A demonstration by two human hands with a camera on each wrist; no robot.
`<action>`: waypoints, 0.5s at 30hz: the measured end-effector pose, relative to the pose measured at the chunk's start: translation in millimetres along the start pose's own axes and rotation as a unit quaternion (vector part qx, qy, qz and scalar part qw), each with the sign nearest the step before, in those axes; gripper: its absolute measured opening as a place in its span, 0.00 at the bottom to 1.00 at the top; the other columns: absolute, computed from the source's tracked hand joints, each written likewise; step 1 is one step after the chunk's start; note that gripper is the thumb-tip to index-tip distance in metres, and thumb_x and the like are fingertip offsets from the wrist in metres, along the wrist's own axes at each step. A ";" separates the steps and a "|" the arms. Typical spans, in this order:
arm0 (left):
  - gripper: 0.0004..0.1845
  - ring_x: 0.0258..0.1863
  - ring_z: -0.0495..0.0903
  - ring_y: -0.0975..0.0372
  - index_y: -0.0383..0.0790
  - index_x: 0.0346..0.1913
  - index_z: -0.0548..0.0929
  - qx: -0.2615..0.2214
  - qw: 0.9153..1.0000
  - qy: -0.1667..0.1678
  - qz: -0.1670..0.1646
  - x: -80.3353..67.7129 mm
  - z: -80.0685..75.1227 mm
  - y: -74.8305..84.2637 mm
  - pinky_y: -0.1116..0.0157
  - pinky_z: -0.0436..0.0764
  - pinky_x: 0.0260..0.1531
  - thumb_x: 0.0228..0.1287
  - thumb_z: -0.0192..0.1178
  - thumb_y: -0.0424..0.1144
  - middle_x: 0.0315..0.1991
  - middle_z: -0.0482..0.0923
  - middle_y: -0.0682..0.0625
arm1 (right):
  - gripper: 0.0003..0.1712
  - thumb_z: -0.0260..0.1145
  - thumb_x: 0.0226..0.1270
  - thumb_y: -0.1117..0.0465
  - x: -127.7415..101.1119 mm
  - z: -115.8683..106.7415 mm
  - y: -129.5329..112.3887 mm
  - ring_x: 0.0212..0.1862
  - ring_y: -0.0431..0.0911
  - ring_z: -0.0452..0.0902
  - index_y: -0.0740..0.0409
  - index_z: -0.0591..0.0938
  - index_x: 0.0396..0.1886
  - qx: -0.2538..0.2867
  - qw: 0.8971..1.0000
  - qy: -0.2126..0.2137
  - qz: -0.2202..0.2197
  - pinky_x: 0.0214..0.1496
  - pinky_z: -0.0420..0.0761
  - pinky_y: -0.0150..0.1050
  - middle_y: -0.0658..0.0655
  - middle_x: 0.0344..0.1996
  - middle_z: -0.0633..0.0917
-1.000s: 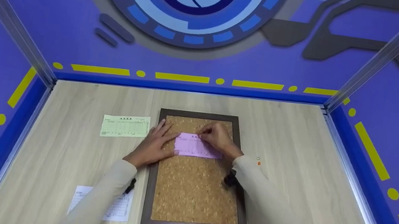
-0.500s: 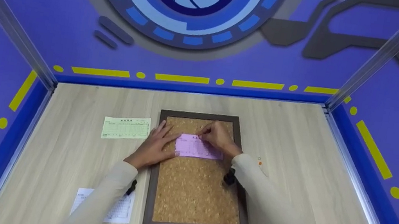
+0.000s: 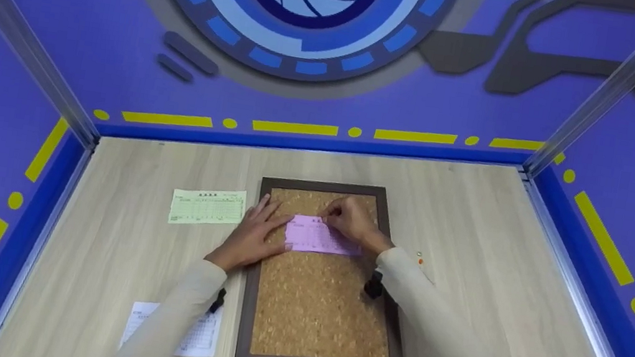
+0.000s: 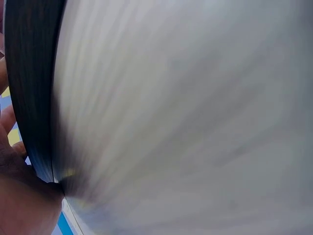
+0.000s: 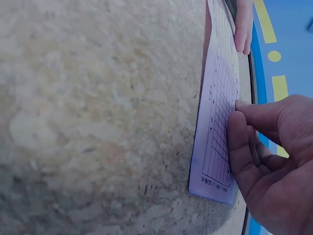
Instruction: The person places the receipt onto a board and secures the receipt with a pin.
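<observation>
Pink slip: printed grid, writing too small.

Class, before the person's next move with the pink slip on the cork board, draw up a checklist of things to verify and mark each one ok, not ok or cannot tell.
1. Pink slip lies flat on the cork board: ok.
2. Left hand steadies the slip's left edge with straight fingers: ok.
3. Right hand presses at the slip's top edge with curled fingers: ok.
4. A pin under the right fingertips: cannot tell, hidden.
5. Slip square to the frame: not ok, slightly tilted.
6. Green slip lies clear of the board: ok.
</observation>
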State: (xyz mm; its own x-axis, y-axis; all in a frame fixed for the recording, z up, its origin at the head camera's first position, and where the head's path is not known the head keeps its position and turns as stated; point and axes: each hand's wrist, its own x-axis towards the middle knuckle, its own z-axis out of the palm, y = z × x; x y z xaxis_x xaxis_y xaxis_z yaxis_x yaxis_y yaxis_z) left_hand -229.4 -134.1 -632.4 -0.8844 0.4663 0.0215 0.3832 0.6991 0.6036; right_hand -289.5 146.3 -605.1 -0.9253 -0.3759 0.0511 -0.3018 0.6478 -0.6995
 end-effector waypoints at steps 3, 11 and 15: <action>0.40 0.90 0.36 0.44 0.48 0.83 0.73 -0.002 1.000 0.004 -0.001 0.7 3.6 1.0 0.39 0.41 0.85 0.74 0.69 0.59 0.90 0.51 0.39 | 0.05 0.75 0.65 0.74 -4.6 0.4 1.8 0.34 0.41 0.79 0.64 0.94 0.38 -0.009 1.000 -0.001 -0.010 0.36 0.79 0.35 0.55 0.32 0.91; 0.41 0.90 0.37 0.44 0.49 0.84 0.73 0.000 1.000 0.005 0.003 2.4 1.9 2.8 0.39 0.41 0.86 0.74 0.69 0.60 0.89 0.52 0.40 | 0.15 0.70 0.72 0.76 -16.6 -3.4 6.9 0.45 0.50 0.84 0.73 0.88 0.56 0.111 0.993 -0.005 -0.048 0.48 0.82 0.38 0.65 0.44 0.90; 0.41 0.90 0.36 0.43 0.49 0.84 0.72 -0.001 1.000 0.001 0.001 1.1 0.5 2.3 0.39 0.40 0.86 0.74 0.69 0.60 0.89 0.52 0.40 | 0.19 0.69 0.72 0.77 -23.1 -9.3 10.6 0.49 0.57 0.87 0.76 0.85 0.61 0.157 0.985 0.007 -0.066 0.53 0.86 0.45 0.69 0.48 0.91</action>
State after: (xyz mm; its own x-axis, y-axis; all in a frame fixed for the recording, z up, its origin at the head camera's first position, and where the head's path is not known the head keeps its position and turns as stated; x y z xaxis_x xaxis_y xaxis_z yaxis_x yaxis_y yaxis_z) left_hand -229.3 -131.6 -631.4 -0.8846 0.4658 0.0245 0.3839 0.6973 0.6053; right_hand -273.4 168.1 -607.0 -0.8863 -0.4332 0.1639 -0.3355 0.3565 -0.8720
